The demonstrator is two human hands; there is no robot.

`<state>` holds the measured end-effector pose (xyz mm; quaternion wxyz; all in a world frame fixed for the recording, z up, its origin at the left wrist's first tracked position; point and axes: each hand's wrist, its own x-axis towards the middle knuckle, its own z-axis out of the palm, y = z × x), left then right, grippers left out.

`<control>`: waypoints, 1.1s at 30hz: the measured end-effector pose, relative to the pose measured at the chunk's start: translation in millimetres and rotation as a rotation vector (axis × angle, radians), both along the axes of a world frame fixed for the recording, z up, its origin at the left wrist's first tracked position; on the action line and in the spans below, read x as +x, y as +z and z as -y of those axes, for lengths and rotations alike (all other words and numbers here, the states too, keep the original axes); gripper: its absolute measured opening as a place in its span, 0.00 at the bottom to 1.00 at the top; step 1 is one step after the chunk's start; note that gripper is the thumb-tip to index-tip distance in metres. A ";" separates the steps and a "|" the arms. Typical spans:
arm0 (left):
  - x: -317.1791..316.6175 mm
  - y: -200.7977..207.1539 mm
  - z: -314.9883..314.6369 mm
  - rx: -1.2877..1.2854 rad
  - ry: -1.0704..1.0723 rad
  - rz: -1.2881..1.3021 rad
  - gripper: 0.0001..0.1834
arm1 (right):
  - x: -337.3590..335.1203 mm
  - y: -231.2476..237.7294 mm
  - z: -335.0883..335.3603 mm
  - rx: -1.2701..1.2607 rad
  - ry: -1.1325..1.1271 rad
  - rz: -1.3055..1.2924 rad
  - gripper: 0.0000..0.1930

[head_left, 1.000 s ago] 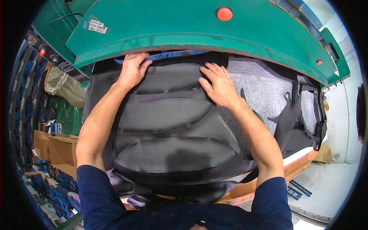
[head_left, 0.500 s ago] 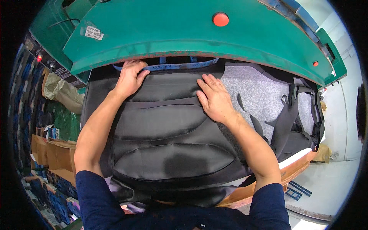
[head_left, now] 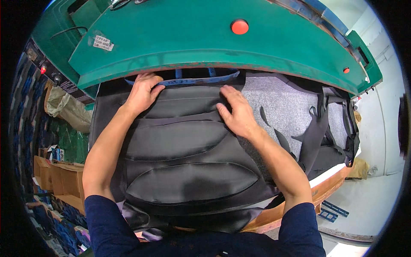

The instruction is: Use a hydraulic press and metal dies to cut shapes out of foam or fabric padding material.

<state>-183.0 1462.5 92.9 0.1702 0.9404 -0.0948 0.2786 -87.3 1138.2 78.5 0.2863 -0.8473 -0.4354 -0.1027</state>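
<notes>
A stitched black padded cover (head_left: 180, 139) lies spread before me, with several curved seams across it. At its far edge a curved blue cutting die (head_left: 197, 81) stands on the material, partly under the green press head. My left hand (head_left: 144, 94) grips the die's near rim toward its left end, fingers bent over it and thumb on my side. Some of those fingertips are hidden. My right hand (head_left: 236, 112) rests flat on the cover's right part, fingers stretched out and holding nothing, just short of the die's right end.
The green press head (head_left: 171, 38), with a large red button (head_left: 239, 26), spans the far side. Grey-backed black material (head_left: 282, 100) with loose straps lies at right, above an orange-brown table edge (head_left: 334, 184). An open cardboard box (head_left: 64, 182) stands at left.
The view has shifted slightly, so the press and cover sit a little further left. Both hands keep nearly the same places on the die and the cover.
</notes>
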 end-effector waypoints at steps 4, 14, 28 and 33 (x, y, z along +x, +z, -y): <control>2.2 2.5 -0.3 0.010 -0.008 -0.051 0.09 | 21.0 4.8 -4.6 0.286 -0.210 -0.171 0.29; -1.0 1.5 8.9 0.040 0.039 -0.066 0.19 | 54.1 -6.0 -7.7 0.206 -0.229 -0.123 0.35; -77.3 -8.7 42.6 0.137 0.469 -0.393 0.29 | 4.5 16.4 -15.9 0.086 0.092 0.003 0.18; -82.9 -0.9 38.3 0.123 0.397 -0.387 0.28 | -2.3 8.6 -14.1 -0.134 0.122 0.119 0.18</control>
